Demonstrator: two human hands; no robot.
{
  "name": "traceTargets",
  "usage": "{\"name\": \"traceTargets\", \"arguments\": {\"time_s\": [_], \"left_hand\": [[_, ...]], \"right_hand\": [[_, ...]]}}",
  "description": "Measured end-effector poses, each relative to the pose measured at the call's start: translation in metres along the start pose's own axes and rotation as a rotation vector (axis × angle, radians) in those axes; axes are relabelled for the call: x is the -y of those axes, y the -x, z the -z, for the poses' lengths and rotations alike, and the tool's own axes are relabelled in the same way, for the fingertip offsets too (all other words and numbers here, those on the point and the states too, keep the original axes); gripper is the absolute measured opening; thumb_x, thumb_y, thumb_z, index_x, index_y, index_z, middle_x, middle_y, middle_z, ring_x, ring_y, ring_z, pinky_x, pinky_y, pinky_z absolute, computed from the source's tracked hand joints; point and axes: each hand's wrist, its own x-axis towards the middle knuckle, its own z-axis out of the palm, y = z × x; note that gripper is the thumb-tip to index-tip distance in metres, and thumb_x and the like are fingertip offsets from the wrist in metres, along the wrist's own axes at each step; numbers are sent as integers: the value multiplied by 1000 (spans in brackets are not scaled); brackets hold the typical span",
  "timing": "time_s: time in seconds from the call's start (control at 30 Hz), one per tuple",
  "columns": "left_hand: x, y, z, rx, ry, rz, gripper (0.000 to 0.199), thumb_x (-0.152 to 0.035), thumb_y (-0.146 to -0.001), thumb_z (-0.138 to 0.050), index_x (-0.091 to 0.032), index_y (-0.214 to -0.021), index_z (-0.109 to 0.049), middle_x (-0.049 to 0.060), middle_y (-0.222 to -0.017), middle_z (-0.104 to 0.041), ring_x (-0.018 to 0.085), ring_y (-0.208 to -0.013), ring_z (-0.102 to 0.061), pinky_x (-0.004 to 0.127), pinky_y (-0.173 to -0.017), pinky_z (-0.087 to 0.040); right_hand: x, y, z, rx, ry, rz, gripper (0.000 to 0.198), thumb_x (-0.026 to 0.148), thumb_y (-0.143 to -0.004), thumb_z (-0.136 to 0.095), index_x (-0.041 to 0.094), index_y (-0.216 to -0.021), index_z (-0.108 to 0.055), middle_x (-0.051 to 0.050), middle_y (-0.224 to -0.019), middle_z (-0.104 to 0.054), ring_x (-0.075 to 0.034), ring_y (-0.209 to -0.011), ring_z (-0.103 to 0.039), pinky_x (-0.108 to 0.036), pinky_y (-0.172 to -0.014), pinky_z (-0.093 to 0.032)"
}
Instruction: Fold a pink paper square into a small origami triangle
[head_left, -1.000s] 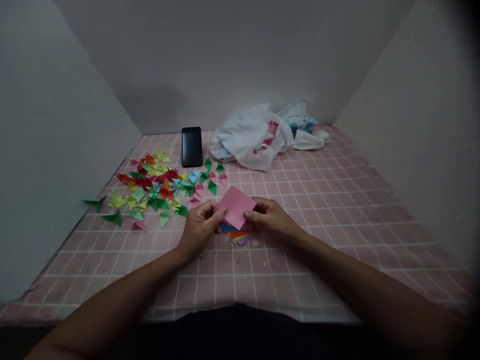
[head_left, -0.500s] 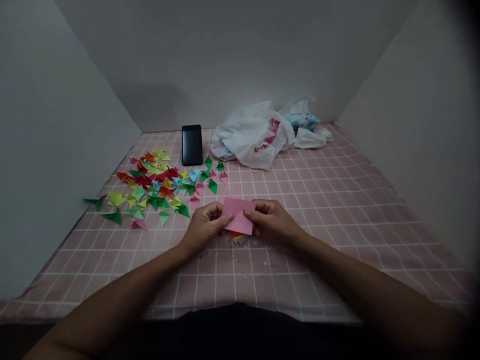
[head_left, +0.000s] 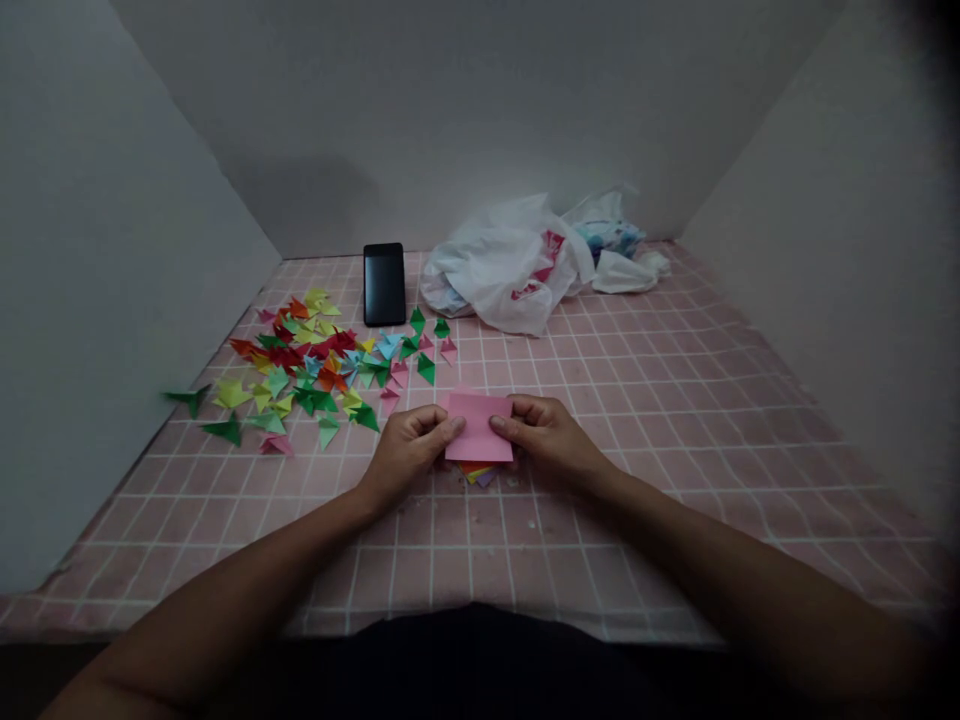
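Between my two hands is a square of pink origami paper (head_left: pixel 478 440), its face turned toward me. My left hand (head_left: pixel 411 442) pinches its left edge with the thumb on top. The right edge is gripped the same way by my right hand (head_left: pixel 551 438). Behind the paper my other fingers are partly hidden. Beneath it, on the cloth, a small stack of coloured paper (head_left: pixel 480 474) peeks out in orange, yellow and purple; most of it is covered.
Many folded paper pieces (head_left: pixel 311 402) in several colours lie spread at the left. A black phone (head_left: pixel 385 285) lies behind them. White plastic bags (head_left: pixel 495 255) rest by the back wall. Pink checked cloth (head_left: pixel 645 400) covers the table, with walls at left, back and right.
The pink paper was tilted and now sits straighter, its lower edge nearly level. A further pink edge now shows above its top. Both hands stay on its sides.
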Motion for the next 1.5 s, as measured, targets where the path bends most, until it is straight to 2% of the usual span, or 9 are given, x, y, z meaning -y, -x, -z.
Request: {"name": "traceTargets", "arguments": {"time_s": [0.13,0.3,0.57,0.67,0.77,0.9,1.0,1.1,1.5], "left_hand": [[2,-2,-1,0,0,-5,34,-44,-74,-74,-17,-67,-56,-4,-56,-52,8,-48,-46,19,-46,-34],[4,-3,0,3,19,1,33,-43,-77,-72,-17,-65,-56,-4,-52,-52,8,-45,-47,19,-44,-35],[7,-3,-1,47,47,-66,24,-38,-75,-75,-17,-84,-67,2,-77,-68,13,-67,-61,23,-61,-49],[7,-4,0,-6,-6,-173,16,-31,-77,-74,-17,-83,-69,1,-76,-66,13,-67,-60,23,-62,-48],[4,-2,3,-64,-143,-413,2,-19,-80,-70,-18,-82,-70,4,-81,-68,15,-76,-63,25,-68,-50],[-2,1,6,-110,-360,-755,12,-7,-84,-65,-19,-83,-67,5,-86,-70,16,-83,-67,27,-75,-52],[-4,3,8,-134,-465,-966,15,-4,-85,-64,-19,-83,-62,3,-85,-70,14,-81,-67,27,-73,-53],[-5,3,10,-170,-540,-1082,18,-2,-85,-63,-19,-83,-58,3,-86,-69,14,-80,-66,26,-71,-53],[-6,2,13,-156,-575,-1200,20,0,-84,-63,-20,-86,-56,3,-90,-70,15,-82,-65,31,-73,-53]], "right_hand": [[2,-1,-1,-2,34,20,33,50,-80,-71,19,-72,-62,3,-53,-56,-10,-43,-48,-23,-44,-33],[3,1,-4,39,-21,22,26,44,-76,-76,20,-84,-68,2,-62,-62,-10,-49,-50,-22,-47,-38],[3,2,-6,16,25,30,18,34,-77,-74,20,-85,-68,3,-66,-60,-10,-52,-51,-23,-49,-39],[4,2,-5,-3,63,143,9,27,-79,-71,21,-85,-69,2,-73,-62,-11,-60,-54,-25,-56,-42],[7,3,-3,-65,214,352,4,21,-83,-67,23,-84,-71,-1,-82,-65,-15,-73,-60,-29,-68,-48],[10,9,-1,-147,565,707,10,16,-88,-63,25,-87,-69,-5,-91,-67,-20,-89,-65,-37,-82,-52],[9,14,-1,-184,774,997,16,11,-90,-61,24,-95,-67,-7,-99,-67,-21,-92,-66,-37,-78,-55],[7,16,-2,-223,879,1192,17,6,-90,-60,21,-97,-64,-8,-101,-66,-19,-90,-66,-34,-74,-56],[9,16,-1,-245,954,1296,13,11,-93,-56,22,-92,-61,-8,-100,-67,-19,-87,-66,-35,-70,-59]]}}
